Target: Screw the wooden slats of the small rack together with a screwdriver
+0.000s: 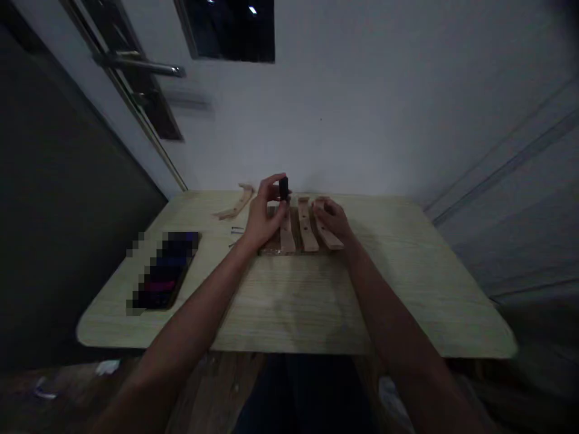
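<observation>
The left hand (262, 218) is partly curled, its forefinger at the top and its thumb near the bottom of a small black block (283, 188), which it holds upright over the far end of the left wooden strip (287, 234). The right hand (336, 221) is curled at the far part of the right wooden strip (329, 237), fingertips against the wood; whether it pinches the strip or merely steadies it, I cannot tell. The two hands are apart, with the middle wooden strip (304, 215) between them. All three strips lie side by side across a flat brown board (270, 246) on the desk (294, 307), the right one slanting outward at its near end. Both forearms reach forward from the near edge, converging on the board. Screws (237, 232) lie just beside the left hand; beyond them rests a loose curved strip (240, 205).
</observation>
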{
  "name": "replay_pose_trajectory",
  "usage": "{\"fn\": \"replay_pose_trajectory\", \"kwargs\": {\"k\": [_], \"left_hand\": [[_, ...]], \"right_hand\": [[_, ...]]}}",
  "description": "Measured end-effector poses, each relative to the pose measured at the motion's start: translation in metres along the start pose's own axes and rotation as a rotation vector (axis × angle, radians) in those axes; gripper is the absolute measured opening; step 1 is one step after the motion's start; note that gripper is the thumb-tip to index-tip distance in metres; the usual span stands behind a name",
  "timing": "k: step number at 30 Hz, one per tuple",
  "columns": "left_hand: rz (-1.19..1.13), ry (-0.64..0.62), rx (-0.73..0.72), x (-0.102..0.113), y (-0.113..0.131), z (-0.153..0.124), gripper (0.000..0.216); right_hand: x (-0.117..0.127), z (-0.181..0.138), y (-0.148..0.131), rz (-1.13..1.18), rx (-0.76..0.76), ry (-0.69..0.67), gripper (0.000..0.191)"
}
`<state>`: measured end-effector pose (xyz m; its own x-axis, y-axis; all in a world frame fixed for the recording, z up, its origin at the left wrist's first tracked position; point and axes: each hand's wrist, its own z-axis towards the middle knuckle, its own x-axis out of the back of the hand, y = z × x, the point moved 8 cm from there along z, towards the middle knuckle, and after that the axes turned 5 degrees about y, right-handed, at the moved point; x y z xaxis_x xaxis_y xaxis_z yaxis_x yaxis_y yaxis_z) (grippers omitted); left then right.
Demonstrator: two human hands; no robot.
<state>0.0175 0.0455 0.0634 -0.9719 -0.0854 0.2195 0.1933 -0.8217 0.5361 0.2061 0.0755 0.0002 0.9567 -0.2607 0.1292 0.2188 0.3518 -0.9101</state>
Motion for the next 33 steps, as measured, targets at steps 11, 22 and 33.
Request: {"fn": "replay_pose_trajectory", "kwargs": {"k": [11, 22, 33], "left_hand": [[0.150, 0.109, -0.027, 0.007, -0.007, 0.001, 0.053], [0.092, 0.045, -0.006, 0.003, -0.001, -0.001, 0.053], [0.184, 0.060, -0.067, 0.004, 0.002, 0.002, 0.051]], "right_hand": [[-0.005, 0.002, 0.012, 0.070, -0.014, -0.044, 0.027], [-0.005, 0.002, 0.014, 0.089, -0.029, -0.044, 0.028], [-0.005, 0.003, 0.017, 0.061, -0.028, -0.046, 0.028]]}}
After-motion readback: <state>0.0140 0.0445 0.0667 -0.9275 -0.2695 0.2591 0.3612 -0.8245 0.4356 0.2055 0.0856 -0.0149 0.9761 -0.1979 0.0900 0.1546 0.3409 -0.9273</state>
